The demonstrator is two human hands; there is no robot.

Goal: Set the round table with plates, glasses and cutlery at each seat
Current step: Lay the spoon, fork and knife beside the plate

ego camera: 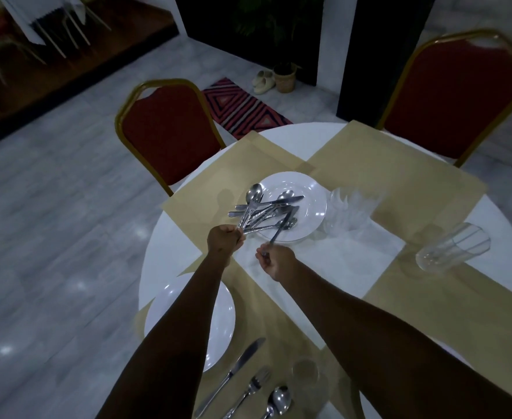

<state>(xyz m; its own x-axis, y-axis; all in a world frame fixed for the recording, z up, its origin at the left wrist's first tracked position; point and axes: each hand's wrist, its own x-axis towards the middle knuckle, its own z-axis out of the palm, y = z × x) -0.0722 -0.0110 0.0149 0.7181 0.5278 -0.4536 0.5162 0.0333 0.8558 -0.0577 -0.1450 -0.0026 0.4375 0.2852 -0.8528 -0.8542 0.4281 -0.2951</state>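
Two red chairs (167, 137), two hands (223, 238), one round table (354, 267), four placemats (399, 164).

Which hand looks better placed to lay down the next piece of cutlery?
The right hand, probably. It pinches a single piece of cutlery drawn apart from the rest, while the left hand grips the whole bundle of cutlery over the stacked plates.

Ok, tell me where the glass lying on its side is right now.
In the head view, the tipped glass lies on the right side of the round table, on a tan placemat, right of the upright glasses beside the plate stack.
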